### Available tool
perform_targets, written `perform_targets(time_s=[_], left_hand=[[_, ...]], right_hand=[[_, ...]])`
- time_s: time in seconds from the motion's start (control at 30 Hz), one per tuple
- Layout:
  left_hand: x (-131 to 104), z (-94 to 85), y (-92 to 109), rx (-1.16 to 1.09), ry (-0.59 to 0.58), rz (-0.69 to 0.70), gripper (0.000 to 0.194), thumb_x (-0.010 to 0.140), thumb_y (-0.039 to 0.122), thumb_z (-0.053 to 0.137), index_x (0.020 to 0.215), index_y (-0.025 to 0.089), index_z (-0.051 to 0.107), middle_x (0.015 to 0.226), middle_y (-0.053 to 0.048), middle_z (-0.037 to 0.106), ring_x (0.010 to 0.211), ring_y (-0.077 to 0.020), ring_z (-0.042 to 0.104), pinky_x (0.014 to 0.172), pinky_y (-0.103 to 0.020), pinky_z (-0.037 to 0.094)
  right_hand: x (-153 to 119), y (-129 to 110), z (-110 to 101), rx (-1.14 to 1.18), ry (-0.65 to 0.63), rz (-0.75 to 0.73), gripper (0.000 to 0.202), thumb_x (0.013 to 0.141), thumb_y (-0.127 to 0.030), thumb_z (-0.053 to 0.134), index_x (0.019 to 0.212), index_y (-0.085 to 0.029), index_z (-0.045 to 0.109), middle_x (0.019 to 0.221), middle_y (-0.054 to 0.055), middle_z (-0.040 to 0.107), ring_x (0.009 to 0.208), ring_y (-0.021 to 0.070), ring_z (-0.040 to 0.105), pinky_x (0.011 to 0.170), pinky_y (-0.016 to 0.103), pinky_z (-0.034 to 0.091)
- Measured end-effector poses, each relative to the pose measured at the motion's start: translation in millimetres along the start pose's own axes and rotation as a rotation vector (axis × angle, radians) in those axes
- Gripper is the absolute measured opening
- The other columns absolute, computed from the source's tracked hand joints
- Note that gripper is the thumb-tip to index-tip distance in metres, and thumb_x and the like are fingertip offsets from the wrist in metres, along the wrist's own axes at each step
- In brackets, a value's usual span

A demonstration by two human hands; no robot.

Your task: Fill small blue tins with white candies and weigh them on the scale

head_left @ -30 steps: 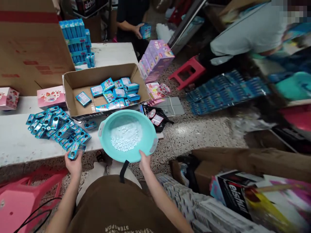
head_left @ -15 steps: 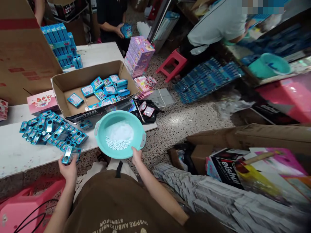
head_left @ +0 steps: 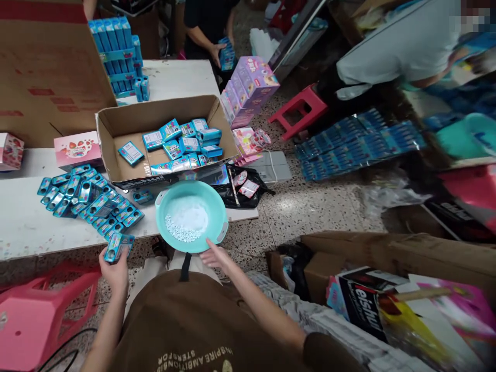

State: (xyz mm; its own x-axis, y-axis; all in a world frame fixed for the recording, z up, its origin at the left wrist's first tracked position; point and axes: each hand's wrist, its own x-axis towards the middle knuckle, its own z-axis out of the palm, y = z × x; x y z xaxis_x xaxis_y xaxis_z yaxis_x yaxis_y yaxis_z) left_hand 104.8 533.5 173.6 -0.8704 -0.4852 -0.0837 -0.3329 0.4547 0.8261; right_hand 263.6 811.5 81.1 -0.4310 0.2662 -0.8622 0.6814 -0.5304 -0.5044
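My left hand (head_left: 115, 266) is closed around a small blue box (head_left: 116, 247) with a dark round hole in its end. Just beyond it, a heap of similar blue boxes (head_left: 93, 199) lies on the white table. A turquoise basin (head_left: 217, 206) sits at the table's front edge, close to my lap. Inside it are small pale-blue pellets (head_left: 182, 229) and a mound of white material (head_left: 191, 214). My right hand (head_left: 217, 257) is at the basin's near right rim, touching it, with the fingers stretched and apart.
Behind the basin stands an open cardboard carton (head_left: 127, 132) with several blue packs in it. Purple boxes (head_left: 251, 85) are stacked at the table's right end. A pink stool (head_left: 34, 315) stands at lower left. Two other people work farther back, one holding blue packs (head_left: 227, 54).
The view has shifted. The basin has turned, and its pellets now lie more to the left. My right hand's fingers have loosened from the rim. My left hand still holds the blue box.
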Motion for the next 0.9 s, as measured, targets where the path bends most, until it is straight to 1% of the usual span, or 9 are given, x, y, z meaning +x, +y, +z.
perform_targets(time_s=[0.1,0.17,0.23,0.3,0.4,0.53,0.67,0.83,0.9], left_hand=[[-12,0.0,-2,0.012,0.031,-0.031,0.062,0.052,0.037,0.079,0.105,0.016,0.055,0.089,-0.002,0.059,0.080,-0.0170,0.058,0.086,-0.040,0.048],[-22,0.4,-3,0.006,0.075,-0.052,0.062,0.052,0.038,0.079,0.105,0.016,0.054,0.088,-0.002,0.059,0.080,-0.0168,0.058,0.086,-0.039,0.047],[-32,-0.2,-2,0.013,0.124,-0.065,0.062,0.052,0.039,0.079,0.104,0.016,0.054,0.088,-0.001,0.058,0.079,-0.0162,0.058,0.085,-0.038,0.047],[-43,-2.5,0,0.047,0.168,-0.079,0.061,0.054,0.039,0.079,0.104,0.017,0.055,0.088,-0.001,0.059,0.078,-0.0157,0.057,0.085,-0.038,0.047],[-61,-7.4,1,0.076,0.225,-0.115,0.060,0.055,0.039,0.079,0.106,0.017,0.055,0.091,-0.002,0.060,0.081,-0.0162,0.057,0.085,-0.038,0.047],[-78,-10.4,-2,0.030,0.262,-0.188,0.061,0.056,0.039,0.079,0.107,0.018,0.054,0.092,-0.003,0.061,0.081,-0.0167,0.059,0.085,-0.038,0.047],[-79,-6.8,2,0.068,0.234,-0.224,0.060,0.055,0.039,0.079,0.106,0.018,0.055,0.091,-0.003,0.062,0.082,-0.0172,0.060,0.085,-0.038,0.047],[-74,3.5,16,0.056,0.135,-0.147,0.057,0.057,0.039,0.078,0.105,0.019,0.054,0.095,-0.004,0.061,0.085,-0.0173,0.060,0.085,-0.034,0.046],[-73,8.0,22,0.088,0.055,-0.065,0.052,0.060,0.038,0.077,0.103,0.019,0.055,0.095,-0.004,0.061,0.086,-0.0172,0.059,0.084,-0.033,0.046]], right_hand=[[-10,-36,-13,-0.437,-0.041,-0.259,0.048,0.077,-0.057,0.056,0.049,-0.017,0.059,0.050,0.005,0.060,0.049,0.0137,0.054,0.051,0.024,0.044],[3,-61,2,-0.521,-0.064,-0.557,0.042,0.082,-0.048,0.052,0.054,-0.018,0.061,0.057,0.003,0.062,0.058,0.0151,0.056,0.061,0.026,0.045],[29,-77,32,-0.551,-0.222,-0.701,0.034,0.085,-0.041,0.048,0.067,-0.020,0.066,0.069,0.004,0.065,0.070,0.0171,0.059,0.070,0.028,0.046],[57,-77,66,-0.592,-0.389,-0.779,0.026,0.087,-0.034,0.046,0.081,-0.021,0.068,0.082,0.004,0.067,0.084,0.0185,0.059,0.080,0.030,0.046],[86,-52,97,-0.698,-0.522,-0.854,0.022,0.086,-0.026,0.046,0.097,-0.021,0.065,0.100,0.007,0.063,0.101,0.0203,0.055,0.094,0.036,0.042],[94,-15,91,-0.813,-0.544,-0.855,0.026,0.086,-0.024,0.047,0.108,-0.020,0.060,0.112,0.010,0.057,0.111,0.0217,0.050,0.100,0.040,0.038],[88,-5,75,-0.899,-0.620,-0.752,0.029,0.087,-0.033,0.048,0.110,-0.019,0.057,0.107,0.010,0.058,0.105,0.0221,0.052,0.095,0.038,0.040],[80,-16,79,-0.753,-0.534,-0.468,0.019,0.076,-0.041,0.061,0.076,-0.022,0.060,0.076,0.000,0.059,0.080,0.0179,0.055,0.078,0.029,0.040],[78,-21,84,-0.628,-0.508,-0.352,0.029,0.071,-0.046,0.064,0.059,-0.021,0.054,0.060,-0.003,0.052,0.068,0.0151,0.052,0.069,0.025,0.039]])
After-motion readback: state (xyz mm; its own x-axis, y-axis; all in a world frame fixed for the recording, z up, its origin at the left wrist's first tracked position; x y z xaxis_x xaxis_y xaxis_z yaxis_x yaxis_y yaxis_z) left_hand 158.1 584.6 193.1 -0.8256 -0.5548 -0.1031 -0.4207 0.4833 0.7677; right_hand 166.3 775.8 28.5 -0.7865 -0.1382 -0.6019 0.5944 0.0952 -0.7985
